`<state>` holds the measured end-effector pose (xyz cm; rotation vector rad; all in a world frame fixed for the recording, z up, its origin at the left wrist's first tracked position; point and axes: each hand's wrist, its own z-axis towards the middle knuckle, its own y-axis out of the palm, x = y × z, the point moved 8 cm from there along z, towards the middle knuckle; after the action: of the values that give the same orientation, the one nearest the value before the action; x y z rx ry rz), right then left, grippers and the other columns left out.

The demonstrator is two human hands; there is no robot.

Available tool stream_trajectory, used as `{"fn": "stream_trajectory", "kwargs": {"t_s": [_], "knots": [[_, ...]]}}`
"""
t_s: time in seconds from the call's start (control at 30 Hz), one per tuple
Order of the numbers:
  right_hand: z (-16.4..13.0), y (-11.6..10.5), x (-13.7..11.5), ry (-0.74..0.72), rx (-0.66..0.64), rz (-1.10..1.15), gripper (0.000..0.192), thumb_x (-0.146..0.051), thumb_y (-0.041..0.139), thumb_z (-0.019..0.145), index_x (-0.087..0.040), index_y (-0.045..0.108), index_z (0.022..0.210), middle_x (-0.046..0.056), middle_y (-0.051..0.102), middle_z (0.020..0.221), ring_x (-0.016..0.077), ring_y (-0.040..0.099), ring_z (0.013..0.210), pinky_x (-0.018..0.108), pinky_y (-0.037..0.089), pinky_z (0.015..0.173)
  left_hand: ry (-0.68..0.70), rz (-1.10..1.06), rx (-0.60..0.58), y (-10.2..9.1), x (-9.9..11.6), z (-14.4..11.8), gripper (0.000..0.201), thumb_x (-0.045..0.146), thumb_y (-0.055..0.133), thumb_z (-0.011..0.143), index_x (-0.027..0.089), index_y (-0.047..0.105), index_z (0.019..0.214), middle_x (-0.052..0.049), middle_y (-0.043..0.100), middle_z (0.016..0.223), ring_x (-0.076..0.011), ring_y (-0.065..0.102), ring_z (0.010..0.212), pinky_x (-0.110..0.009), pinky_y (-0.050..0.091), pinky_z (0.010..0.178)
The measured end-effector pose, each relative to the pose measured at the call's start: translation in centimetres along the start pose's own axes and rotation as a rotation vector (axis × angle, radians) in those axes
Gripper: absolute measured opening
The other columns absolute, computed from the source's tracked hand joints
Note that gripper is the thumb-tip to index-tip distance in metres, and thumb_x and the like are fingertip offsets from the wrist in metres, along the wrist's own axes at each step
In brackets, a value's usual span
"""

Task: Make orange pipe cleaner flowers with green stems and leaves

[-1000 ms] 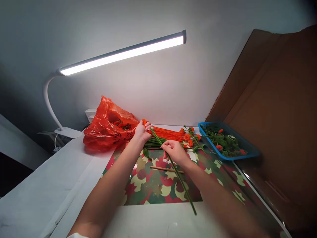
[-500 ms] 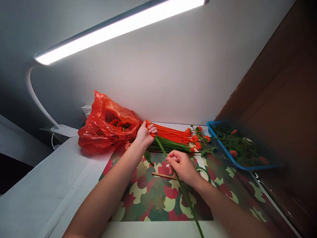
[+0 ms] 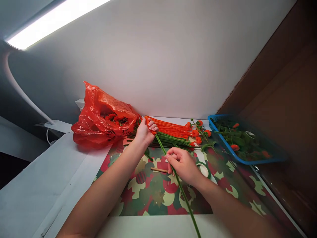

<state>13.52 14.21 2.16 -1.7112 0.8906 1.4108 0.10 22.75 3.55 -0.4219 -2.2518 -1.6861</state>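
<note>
Left hand [image 3: 146, 131] closed on orange tip of green stem [image 3: 178, 184]; right hand [image 3: 182, 164] pinching mid-stem. Long axis running diagonally from tip toward near table edge, over patterned mat [image 3: 153, 195].

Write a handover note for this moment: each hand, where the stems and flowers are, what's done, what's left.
Left hand: closed on the orange tip at the top of the green stem.
Right hand: pinching the same stem lower down.
Loose orange stems and green stems lie piled behind the hands, on the patterned mat.
Done: finished flowers in the blue basket and beside the pile.
Left: the held stem is still straight; the pile is unworked.
</note>
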Motion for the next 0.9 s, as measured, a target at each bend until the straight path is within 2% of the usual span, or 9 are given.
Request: {"fn": "stream_trajectory", "kwargs": {"t_s": [0.4, 0.7, 0.9], "knots": [[0.11, 0.08, 0.53, 0.020, -0.003, 0.011, 0.013, -0.031, 0.053, 0.083, -0.020, 0.052, 0.077, -0.006, 0.058, 0.045, 0.0088, 0.047, 0.036, 0.020, 0.036, 0.042, 0.019, -0.013, 0.009, -0.01, 0.07, -0.05, 0.045, 0.036, 0.024, 0.103, 0.018, 0.041, 0.066, 0.010, 0.026, 0.044, -0.0043, 0.028, 0.031, -0.015, 0.025, 0.035], [0.21, -0.41, 0.47, 0.027, 0.002, -0.007, 0.014, -0.033, 0.053, 0.083, -0.020, 0.052, 0.079, -0.005, 0.060, 0.047, 0.0085, 0.047, 0.038, 0.020, 0.038, 0.043, 0.027, -0.021, 0.023, 0.01, 0.60, -0.02, 0.047, 0.037, 0.019, 0.104, 0.018, 0.041, 0.066, 0.010, 0.026, 0.044, -0.0039, 0.027, 0.030, -0.015, 0.024, 0.035], [0.26, -0.42, 0.53, 0.029, 0.011, -0.006, 0.015, -0.035, 0.053, 0.082, -0.020, 0.052, 0.079, -0.005, 0.060, 0.047, 0.0086, 0.047, 0.038, 0.020, 0.038, 0.043, 0.015, 0.003, 0.002, 0.70, -0.32, -0.70, 0.046, 0.037, 0.021, 0.103, 0.017, 0.041, 0.067, 0.010, 0.026, 0.045, -0.0042, 0.026, 0.031, -0.015, 0.024, 0.036]]}}
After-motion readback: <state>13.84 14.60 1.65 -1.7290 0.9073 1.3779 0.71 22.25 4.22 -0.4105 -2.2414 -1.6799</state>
